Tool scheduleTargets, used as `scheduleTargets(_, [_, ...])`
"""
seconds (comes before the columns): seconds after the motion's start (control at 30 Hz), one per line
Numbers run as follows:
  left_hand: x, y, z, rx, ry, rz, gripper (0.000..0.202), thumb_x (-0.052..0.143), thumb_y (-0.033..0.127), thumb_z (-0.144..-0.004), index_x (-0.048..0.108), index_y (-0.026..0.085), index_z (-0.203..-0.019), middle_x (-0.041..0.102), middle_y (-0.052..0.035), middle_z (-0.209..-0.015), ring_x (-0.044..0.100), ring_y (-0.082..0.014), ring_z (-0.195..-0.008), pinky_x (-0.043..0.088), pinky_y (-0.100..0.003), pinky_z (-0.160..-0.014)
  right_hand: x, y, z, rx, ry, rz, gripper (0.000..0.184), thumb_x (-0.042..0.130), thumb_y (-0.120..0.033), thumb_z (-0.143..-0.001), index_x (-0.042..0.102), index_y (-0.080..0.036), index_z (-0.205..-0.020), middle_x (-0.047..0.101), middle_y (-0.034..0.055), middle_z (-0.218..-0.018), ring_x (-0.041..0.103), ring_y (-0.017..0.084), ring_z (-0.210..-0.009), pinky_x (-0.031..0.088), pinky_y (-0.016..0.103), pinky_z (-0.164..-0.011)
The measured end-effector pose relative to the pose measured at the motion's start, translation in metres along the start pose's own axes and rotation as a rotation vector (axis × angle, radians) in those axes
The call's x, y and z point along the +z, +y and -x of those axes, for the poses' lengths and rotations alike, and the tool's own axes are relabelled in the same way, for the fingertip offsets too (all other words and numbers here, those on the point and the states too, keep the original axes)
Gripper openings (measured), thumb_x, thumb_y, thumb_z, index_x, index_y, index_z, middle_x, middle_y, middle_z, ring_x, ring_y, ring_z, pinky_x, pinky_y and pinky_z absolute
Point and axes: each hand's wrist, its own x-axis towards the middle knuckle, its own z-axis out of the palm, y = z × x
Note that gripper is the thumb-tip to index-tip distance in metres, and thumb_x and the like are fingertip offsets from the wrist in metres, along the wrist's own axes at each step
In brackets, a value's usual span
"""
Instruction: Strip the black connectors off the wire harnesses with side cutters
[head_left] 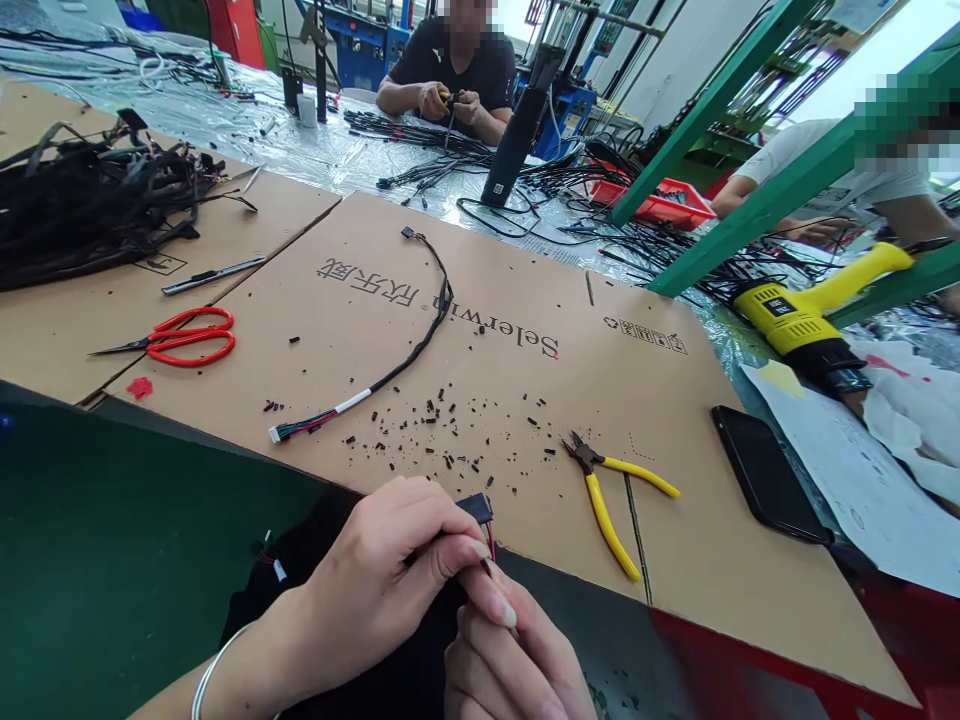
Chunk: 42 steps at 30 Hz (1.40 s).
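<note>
Down at the near edge of the cardboard sheet (675, 400), the left hand (375, 590) is curled tight, thumb and forefinger pinched on a small black connector (478, 507) with thin red wires running down from it. The right hand (517, 660) comes up from below, fingers closed against those wires just under the connector, both hands touching. The connector sits right over the cardboard's front edge. Printed across the cardboard, upside down from here: "Selerwin" with a registered mark, then Chinese characters beside it, and a row of small packing symbols further right. On the cardboard, just right of the hands, lie yellow-handled cutters (611, 495); a dark phone (769, 487) rests near its right edge. A finished wire harness (397, 370) stretches across its middle among black offcuts. Red scissors (180, 337) lie just off its left side. Beyond its far right corner, a yellow heat gun (802, 315); its label is too small to read. Behind the cardboard, a seated person (450, 75) handles cables.
</note>
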Motion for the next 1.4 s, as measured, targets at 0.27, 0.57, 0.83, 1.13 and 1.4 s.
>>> scheduleTargets(0.27, [0.004, 0.004, -0.006, -0.522, -0.11, 0.522, 0.04, 0.054, 0.049, -0.08, 0.051, 0.011, -0.067, 0.053, 0.0006, -0.063, 0.045, -0.0024, -0.058, 0.037, -0.013, -0.054, -0.007, 0.003, -0.001, 0.078, -0.123, -0.379, 0.044, 0.017, -0.03, -0.093, 0.054, -0.011, -0.079, 0.056, -0.0084, -0.043, 0.035, -0.005, -0.025, 0.029, 0.001, -0.033])
scheduleTargets(0.57, [0.007, 0.005, -0.005, -0.438, -0.046, 0.724, 0.044, 0.051, 0.051, -0.082, 0.062, 0.008, -0.073, 0.054, -0.0001, -0.065, 0.048, -0.0016, -0.061, 0.042, -0.012, -0.064, -0.003, 0.002, -0.002, -0.045, -0.061, 0.003, 0.03, 0.036, -0.022, -0.095, 0.062, -0.011, -0.083, 0.034, -0.0104, -0.036, 0.022, -0.002, -0.027, 0.034, 0.004, -0.038])
scheduleTargets(0.83, [0.014, 0.007, 0.004, -0.384, -0.047, 0.585, 0.033, 0.066, 0.045, -0.073, 0.073, 0.018, -0.09, 0.049, -0.0004, -0.075, 0.044, -0.0021, -0.064, 0.04, -0.015, -0.062, -0.005, -0.006, -0.001, -0.22, 0.19, 0.567, 0.023, 0.053, -0.035, -0.088, 0.068, -0.018, -0.084, 0.028, -0.0094, -0.035, 0.016, -0.002, -0.028, 0.021, 0.008, -0.034])
scheduleTargets(1.13, [0.011, 0.017, 0.004, -0.338, -0.04, 0.528, 0.018, 0.065, 0.031, -0.073, 0.074, 0.016, -0.077, 0.047, -0.0002, -0.07, 0.045, -0.002, -0.06, 0.042, -0.015, -0.057, -0.012, -0.002, 0.001, -0.309, 0.209, 0.74, 0.017, 0.063, -0.038, -0.08, 0.069, -0.022, -0.083, 0.039, -0.0073, -0.04, 0.024, -0.002, -0.032, 0.019, 0.009, -0.036])
scheduleTargets(1.4, [0.014, 0.019, 0.005, -0.437, -0.027, 0.598, 0.026, 0.07, 0.036, -0.068, 0.069, 0.011, -0.073, 0.045, 0.0014, -0.066, 0.042, -0.0009, -0.056, 0.042, -0.014, -0.05, -0.017, -0.008, 0.008, -0.344, 0.294, 0.8, 0.023, 0.07, -0.04, -0.074, 0.064, -0.018, -0.077, 0.051, -0.0039, -0.045, 0.029, -0.002, -0.034, 0.02, 0.008, -0.037])
